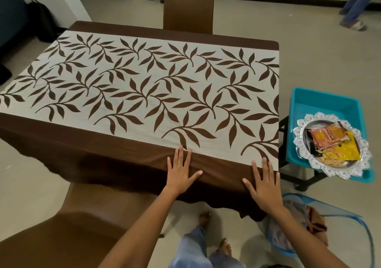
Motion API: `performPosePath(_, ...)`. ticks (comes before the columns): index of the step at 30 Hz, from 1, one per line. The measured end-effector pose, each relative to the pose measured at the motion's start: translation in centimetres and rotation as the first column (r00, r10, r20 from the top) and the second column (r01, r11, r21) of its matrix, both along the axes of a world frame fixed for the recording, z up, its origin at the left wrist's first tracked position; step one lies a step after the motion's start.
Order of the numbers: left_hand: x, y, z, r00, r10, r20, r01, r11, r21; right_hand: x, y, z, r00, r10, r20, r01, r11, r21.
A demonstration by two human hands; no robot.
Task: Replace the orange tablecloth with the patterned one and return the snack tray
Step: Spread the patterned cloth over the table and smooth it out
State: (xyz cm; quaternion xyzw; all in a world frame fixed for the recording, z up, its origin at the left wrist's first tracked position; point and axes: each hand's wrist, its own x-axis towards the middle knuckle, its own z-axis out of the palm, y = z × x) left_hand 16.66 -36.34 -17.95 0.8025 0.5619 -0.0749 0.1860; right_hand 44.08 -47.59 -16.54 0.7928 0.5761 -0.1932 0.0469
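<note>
The patterned tablecloth [144, 86], cream with brown leaves and a brown border, lies spread over the whole table. My left hand [181, 170] rests flat on its near brown border, fingers straight and spread. My right hand [263, 183] lies flat on the border near the table's near right corner. The silver snack tray [332, 144], holding orange and yellow snack packets, sits in a teal bin [321, 104] to the right of the table. An orange-brown cloth [317, 222] shows inside a blue mesh basket [321, 226] on the floor at the lower right.
A brown chair [188, 5] stands at the far side and another brown chair [68, 226] at the near left. The teal bin sits on a black stand [309, 182]. Another person's legs [356, 3] stand at the top right. My feet show below the table edge.
</note>
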Motion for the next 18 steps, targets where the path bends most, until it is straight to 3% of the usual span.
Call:
performPosePath(8,-1.4,-2.2,1.5,1.000,-0.026,-0.006,0.026,0.999,-0.024,-1.6,-1.9,-0.4,0.999,-0.039,0.021,0.039,0.999,-0.019)
performPosePath(13,-0.4,-1.8,2.0,0.994,0.111,0.017,-0.111,0.994,0.003,-2.6,-1.0,0.7,0.994,-0.112,-0.011,0.113,0.989,0.093)
performPosePath(18,1.1,-0.5,1.2,0.998,0.052,-0.030,-0.054,0.997,-0.052,-2.0,0.7,0.6,0.998,-0.057,0.025,0.057,0.998,0.008)
